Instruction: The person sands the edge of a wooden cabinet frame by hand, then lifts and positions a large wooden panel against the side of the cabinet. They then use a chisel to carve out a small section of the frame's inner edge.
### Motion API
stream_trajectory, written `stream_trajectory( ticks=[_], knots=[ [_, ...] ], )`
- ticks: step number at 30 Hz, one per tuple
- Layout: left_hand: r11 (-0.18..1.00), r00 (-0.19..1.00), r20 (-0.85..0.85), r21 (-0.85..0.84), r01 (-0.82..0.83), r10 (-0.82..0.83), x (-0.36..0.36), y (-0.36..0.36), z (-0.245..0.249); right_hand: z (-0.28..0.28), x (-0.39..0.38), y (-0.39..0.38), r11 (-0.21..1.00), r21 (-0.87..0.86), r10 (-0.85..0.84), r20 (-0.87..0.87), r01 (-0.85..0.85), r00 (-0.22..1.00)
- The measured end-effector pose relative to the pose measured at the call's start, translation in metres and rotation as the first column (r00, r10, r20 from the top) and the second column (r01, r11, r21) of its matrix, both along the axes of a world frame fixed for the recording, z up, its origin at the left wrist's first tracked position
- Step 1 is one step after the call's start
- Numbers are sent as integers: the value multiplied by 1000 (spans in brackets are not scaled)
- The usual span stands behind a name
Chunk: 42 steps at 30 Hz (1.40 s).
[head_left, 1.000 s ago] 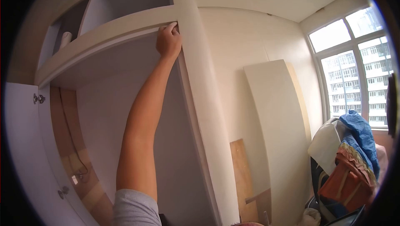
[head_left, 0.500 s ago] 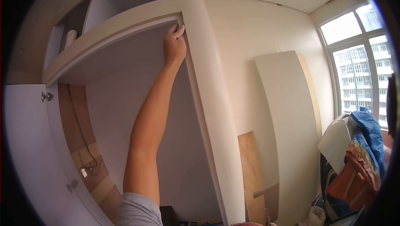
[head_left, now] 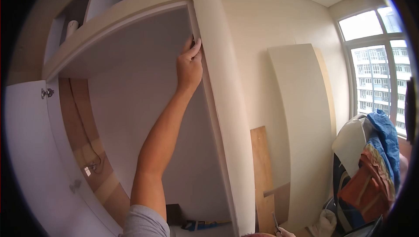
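Note:
My left hand is raised to the inner right edge of the cabinet frame, below its top corner. Its thumb and fingers close round the thin edge strip; whether a small thing lies between them is hidden. At the bottom edge of the view, my right hand shows only in part. Its fingers are closed on a slim tool with a thin metal blade, pointing up; its exact kind is too small to tell.
A white cabinet door stands open at left. Beyond the cabinet side, a large pale panel and a wooden board lean on the wall. Blue and orange cloths are heaped by the window. A white cylinder stands on the upper shelf.
My left hand has moved down along the frame edge from the top corner. The view has tilted slightly downward, and my right hand with the slim tool has come into sight at the bottom.

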<state>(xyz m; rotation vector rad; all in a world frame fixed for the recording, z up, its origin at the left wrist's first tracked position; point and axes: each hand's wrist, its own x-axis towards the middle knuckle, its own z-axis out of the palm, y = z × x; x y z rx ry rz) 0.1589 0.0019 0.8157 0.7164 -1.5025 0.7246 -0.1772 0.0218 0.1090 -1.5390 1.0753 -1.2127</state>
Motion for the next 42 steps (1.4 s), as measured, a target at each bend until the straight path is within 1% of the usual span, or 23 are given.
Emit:
stream_trajectory(
  ticks=[1, 4, 6, 7, 8, 9, 11, 15, 17, 20, 21, 22, 23, 24, 26, 27, 29, 32, 36, 38, 39, 41, 42],
  knots=[
    [1000, 1000, 8, 13, -10, 10, -1, 2, -8, -4, -2, 2, 999, -50, -16, 12, 17, 1000],
    [999, 999, 24, 44, -30, 29, 3, 3, -31, 61, -1, 28, 998, 26, -47, -101, 50, 994],
    [997, 999, 26, 63, -42, 40, 6, 3, -48, 79, -2, 35, 998, 43, -31, -85, 34, 996],
    [997, 999, 31, 72, -35, 32, 7, 4, -55, 80, -1, 35, 999, 41, -18, -51, 20, 999],
    [996, 999, 36, 79, -28, 26, 8, 5, -62, 70, 0, 31, 998, -63, -32, -67, 28, 997],
    [996, 999, 29, 89, -32, 29, 8, 5, -68, 62, 0, 28, 998, -54, -27, -75, 23, 997],
    [995, 998, 60, 87, -38, 33, 8, 6, -80, 52, 0, 25, 999, 45, 19, 1, -19, 1000],
    [991, 999, 29, 128, -22, 18, 2, 12, -97, 59, 0, 33, 995, 93, 35, 21, -37, 999],
    [992, 1000, 24, 124, 2, -5, 2, 11, -107, 101, -1, 51, 936, 346, 33, 94, -63, 995],
    [993, 1000, 7, 113, -15, 14, -2, 11, -123, 109, -5, 57, 911, 401, 46, 128, -94, 991],
    [994, 1000, 11, 111, -18, 17, -3, 10, -129, 87, -5, 52, 912, 398, 49, 131, -98, 990],
    [992, 1000, -21, 122, -17, 19, -3, 8, -136, 48, -3, 44, 989, 147, 22, 36, -27, 999],
    [991, 998, -53, 132, -15, 23, -4, 7, -143, 28, -1, 37, 992, -122, -31, -47, 25, 998],
    [992, 998, -50, 126, -19, 26, -4, 5, -151, 32, -2, 39, 991, -128, -28, -44, 22, 999],
    [995, 999, -40, 97, 0, 4, -5, 1, -167, 55, -7, 51, 988, 153, 21, -29, -16, 999],
    [996, 999, -41, 93, 1, 3, -4, 0, -174, 59, -7, 52, 989, 149, 20, -30, -15, 999],
    [996, 999, -21, 75, 50, -48, -2, -1, -189, 68, -10, 57, 953, 299, 42, 46, -54, 998],
    [995, 998, -44, 91, 48, -44, -4, 1, -210, 92, -12, 66, 909, 409, 34, 122, -82, 992],
    [998, 1000, -11, 60, 14, -13, 4, -5, -239, 69, -9, 55, 922, 380, 37, 99, -72, 994],
    [998, 1000, -12, 56, 26, -26, 3, -5, -254, 67, -7, 58, 968, 248, 35, 38, -44, 999],
    [997, 999, -27, 73, 34, -33, 3, -7, -262, 65, -8, 56, 964, 265, 27, 24, -33, 999],
    [997, 998, 4, 40, 62, -62, 6, -9, -279, 63, -6, 43, 983, 180, 59, -153, -31, 986],
    [996, 998, -14, 57, 66, -65, 4, -7, -289, 60, -4, 43, 987, 158, 45, -106, -28, 993]
  ],
)
